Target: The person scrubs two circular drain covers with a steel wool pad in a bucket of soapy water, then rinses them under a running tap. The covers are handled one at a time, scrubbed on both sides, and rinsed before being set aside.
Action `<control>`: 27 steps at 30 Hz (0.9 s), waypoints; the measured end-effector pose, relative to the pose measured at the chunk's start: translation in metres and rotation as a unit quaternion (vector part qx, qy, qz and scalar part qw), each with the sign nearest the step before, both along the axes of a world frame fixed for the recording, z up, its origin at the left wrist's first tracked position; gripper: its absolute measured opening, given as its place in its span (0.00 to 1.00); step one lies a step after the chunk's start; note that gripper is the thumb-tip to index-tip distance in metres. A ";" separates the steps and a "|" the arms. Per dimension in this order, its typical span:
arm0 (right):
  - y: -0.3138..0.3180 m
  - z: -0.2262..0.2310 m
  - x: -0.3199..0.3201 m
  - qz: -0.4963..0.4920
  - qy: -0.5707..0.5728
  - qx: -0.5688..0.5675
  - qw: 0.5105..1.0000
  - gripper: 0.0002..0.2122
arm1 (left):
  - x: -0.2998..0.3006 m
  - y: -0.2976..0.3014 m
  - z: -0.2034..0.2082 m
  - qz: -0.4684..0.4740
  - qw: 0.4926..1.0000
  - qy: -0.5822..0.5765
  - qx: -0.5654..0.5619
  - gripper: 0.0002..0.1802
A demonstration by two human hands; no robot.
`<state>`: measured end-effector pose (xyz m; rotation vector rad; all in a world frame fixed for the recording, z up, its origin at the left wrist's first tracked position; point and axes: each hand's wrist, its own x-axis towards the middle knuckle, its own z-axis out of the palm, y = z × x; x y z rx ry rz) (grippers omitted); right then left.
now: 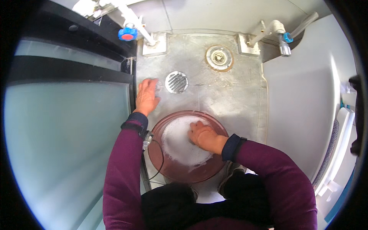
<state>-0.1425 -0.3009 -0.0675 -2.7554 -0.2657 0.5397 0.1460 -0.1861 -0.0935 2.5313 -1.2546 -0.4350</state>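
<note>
Basin [184,176], probably heavy, slippery: hold by rim [183,112]. Left hand [147,96] released, fingers extended; right hand [203,135] in foam [178,143], grip indeterminable.

I see the left arm [123,174] stretched forward, the left hand [146,97] near the floor's [234,90] left edge, fingers extended and thumb apart. The right arm [280,165] bends inward at the elbow; the right hand [205,137] points leftward, fingers lowered, their tips hidden.

Shows no text, label, brand, number or sign clear enough to read (cannot make out, at this size, any marking on the blue-and-red tap knob [127,34]).
</note>
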 end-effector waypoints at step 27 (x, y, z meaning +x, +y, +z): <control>-0.028 -0.021 0.017 -0.156 -0.036 -0.018 0.987 0.10 | 0.028 0.009 0.069 0.247 0.857 0.437 -0.117 0.07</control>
